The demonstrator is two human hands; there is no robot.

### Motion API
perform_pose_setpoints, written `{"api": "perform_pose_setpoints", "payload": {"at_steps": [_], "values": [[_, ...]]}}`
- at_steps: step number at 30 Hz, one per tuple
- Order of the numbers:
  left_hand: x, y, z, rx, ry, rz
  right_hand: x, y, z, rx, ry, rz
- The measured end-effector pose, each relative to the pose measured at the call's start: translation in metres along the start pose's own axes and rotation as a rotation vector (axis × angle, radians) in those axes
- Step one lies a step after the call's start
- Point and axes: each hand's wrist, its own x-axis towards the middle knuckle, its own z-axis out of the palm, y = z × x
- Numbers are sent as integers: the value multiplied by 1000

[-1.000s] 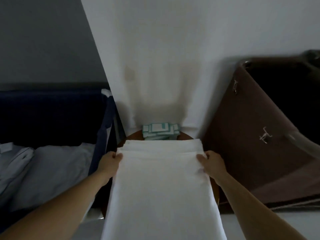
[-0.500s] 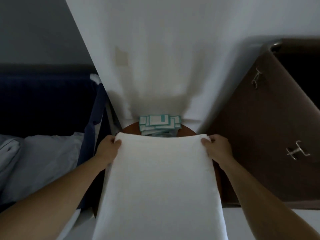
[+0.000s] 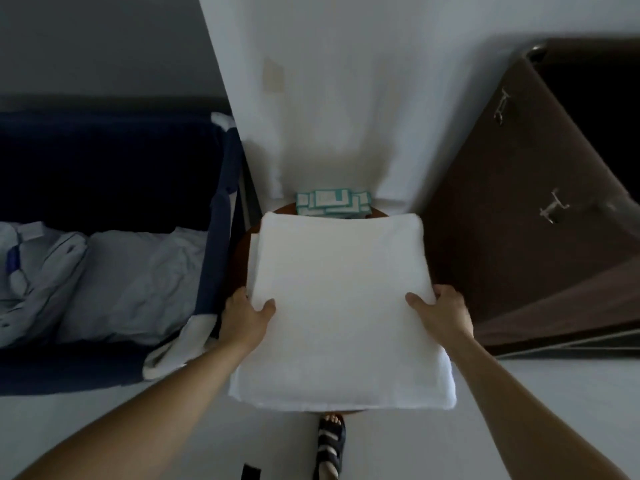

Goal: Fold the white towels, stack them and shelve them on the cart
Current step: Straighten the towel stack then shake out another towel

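1. Nearest the person, a sandalled foot (image 3: 330, 441) stands on the pale floor (image 3: 519, 410), just below the near edge of the white towel (image 3: 341, 306).
2. The white towel is folded into a thick, plain, roughly rectangular pad. It has soft rounded corners, and the edges of lower layers show along its far left side.
3. The left hand (image 3: 244, 318) takes the towel's left edge and the right hand (image 3: 441, 315) takes its right edge, about halfway along. Each grip is closed on the towel with the thumb pressed on top. The fingers go under the edge and are hidden.
4. The towel's long axis runs straight away from the person, from near to far. Its near end juts past the round brown surface (image 3: 242, 244) towards the person. Its far end lies over that surface, with a rounded fold as the far edge.
5. Just beyond the far edge, a small pile of teal-and-white packets (image 3: 332, 204) sits at the back of the surface, against the white wall (image 3: 346, 98).
6. To the left, close beside the surface, stands a dark blue fabric bin (image 3: 221, 237) holding crumpled pale linens (image 3: 131, 282).
7. To the right a brown bag (image 3: 519, 220) leans at a slant with its dark mouth open, and metal clips (image 3: 554, 209) show on its side. The bin and the bag hem the surface in on both sides.
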Motion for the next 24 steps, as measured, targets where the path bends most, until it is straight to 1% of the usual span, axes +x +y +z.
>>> {"api": "perform_pose_setpoints", "payload": {"at_steps": [3, 6, 9, 12, 14, 16, 19, 22, 24], "values": [[-36, -22, -1, 17, 14, -66, -36, 25, -2, 13, -30, 29], [-62, -44, -3, 53, -16, -100, -64, 49, -2, 6, -42, 39], [-76, -61, -6, 98, -37, -102, -86, 66, -2, 15, -58, 33], [-86, -64, -8, 164, -13, -88, -97, 76, -4, 6, -44, 33], [-88, -63, -9, 168, -1, -90, -99, 77, -7, -5, -34, 22], [-93, -57, -11, 94, 14, -73, -97, 74, -10, 48, -2, -8], [-93, -54, -10, -147, 37, -65, -97, 70, -9, 131, 67, -50], [-87, -64, -8, -193, -32, -179, -98, 79, 3, 124, -5, 21], [-84, -68, -10, -229, -58, -232, -96, 84, 7, 174, -22, 74]]}}
